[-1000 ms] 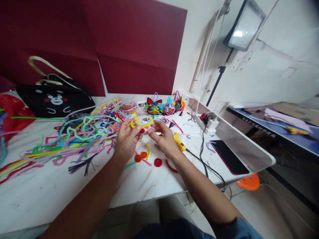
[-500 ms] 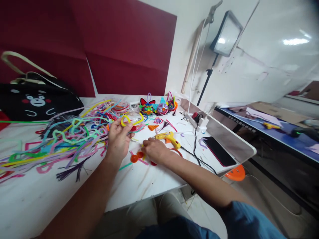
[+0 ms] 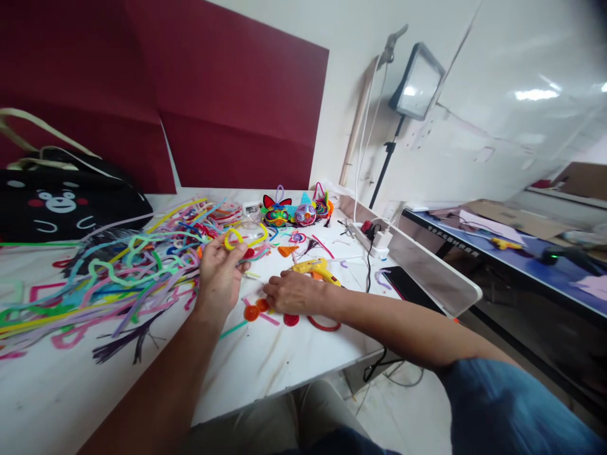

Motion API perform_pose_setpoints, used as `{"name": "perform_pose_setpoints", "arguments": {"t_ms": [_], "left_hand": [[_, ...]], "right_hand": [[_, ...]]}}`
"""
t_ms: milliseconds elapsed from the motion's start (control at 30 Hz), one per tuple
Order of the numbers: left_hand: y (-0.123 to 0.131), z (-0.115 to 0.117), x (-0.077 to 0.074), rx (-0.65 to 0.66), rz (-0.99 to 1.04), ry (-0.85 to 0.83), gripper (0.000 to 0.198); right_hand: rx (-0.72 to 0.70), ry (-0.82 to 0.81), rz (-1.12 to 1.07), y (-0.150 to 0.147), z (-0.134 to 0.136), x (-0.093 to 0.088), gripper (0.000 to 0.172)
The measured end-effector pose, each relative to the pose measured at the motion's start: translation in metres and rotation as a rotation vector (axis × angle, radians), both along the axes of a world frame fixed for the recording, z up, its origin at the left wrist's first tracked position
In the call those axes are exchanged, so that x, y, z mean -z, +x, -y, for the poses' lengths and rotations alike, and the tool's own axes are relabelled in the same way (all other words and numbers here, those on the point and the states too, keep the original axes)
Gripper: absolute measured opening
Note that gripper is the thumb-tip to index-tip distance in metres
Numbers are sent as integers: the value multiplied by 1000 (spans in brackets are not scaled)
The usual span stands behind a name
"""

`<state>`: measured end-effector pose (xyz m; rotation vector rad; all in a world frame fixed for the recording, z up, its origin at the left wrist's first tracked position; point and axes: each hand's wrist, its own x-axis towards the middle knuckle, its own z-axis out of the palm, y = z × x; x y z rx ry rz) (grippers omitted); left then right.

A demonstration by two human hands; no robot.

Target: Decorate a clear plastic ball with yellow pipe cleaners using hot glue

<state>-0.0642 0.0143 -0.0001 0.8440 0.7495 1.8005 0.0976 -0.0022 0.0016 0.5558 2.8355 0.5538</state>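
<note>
My left hand (image 3: 219, 275) is closed, pinching a bent yellow pipe cleaner (image 3: 258, 241) above the table. A clear, rounded plastic piece (image 3: 250, 231) shows behind the yellow loop; whether it is attached I cannot tell. Low over the tabletop, my right hand (image 3: 296, 292) has its fingers curled down, and what lies under the fingertips is hidden. Beside those fingers are two orange pipe cleaner coils (image 3: 251, 312), with a red coil (image 3: 291, 320) below the palm. A yellow hot glue gun (image 3: 315, 270) lies just beyond the right hand.
Tangled pipe cleaners (image 3: 137, 265) cover the table's left side, before a black bag (image 3: 61, 202). Several colourful decorated balls (image 3: 276, 216) stand at the back. A power strip (image 3: 374, 240), cords and a phone (image 3: 410, 287) lie near the raised right edge (image 3: 427, 268).
The whole view has shifted slightly. My right hand has moved a little, exposing more of the red coil. My left hand keeps its hold on the yellow pipe cleaner.
</note>
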Motion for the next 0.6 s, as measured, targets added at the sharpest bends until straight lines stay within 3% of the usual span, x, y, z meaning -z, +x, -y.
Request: {"name": "perform_pose_setpoints", "arguments": {"t_ms": [167, 333, 400, 467, 533, 600], "left_hand": [[-1, 1, -2, -19, 19, -18, 52], [1, 0, -5, -50, 46, -58, 55], [2, -1, -6, -56, 40, -69, 56], [3, -1, -5, -50, 20, -67, 54], [4, -1, -4, -39, 2, -66, 53], [6, -1, -2, -27, -4, -69, 52]], "right_hand": [[-41, -3, 10, 1, -3, -2, 26], [-20, -91, -157, 14, 6, -15, 20], [61, -240, -318, 26, 12, -20, 11], [195, -462, -615, 42, 17, -20, 7], [309, -759, -994, 59, 21, -16, 3], [372, -1063, -1309, 75, 21, -9, 11]]}}
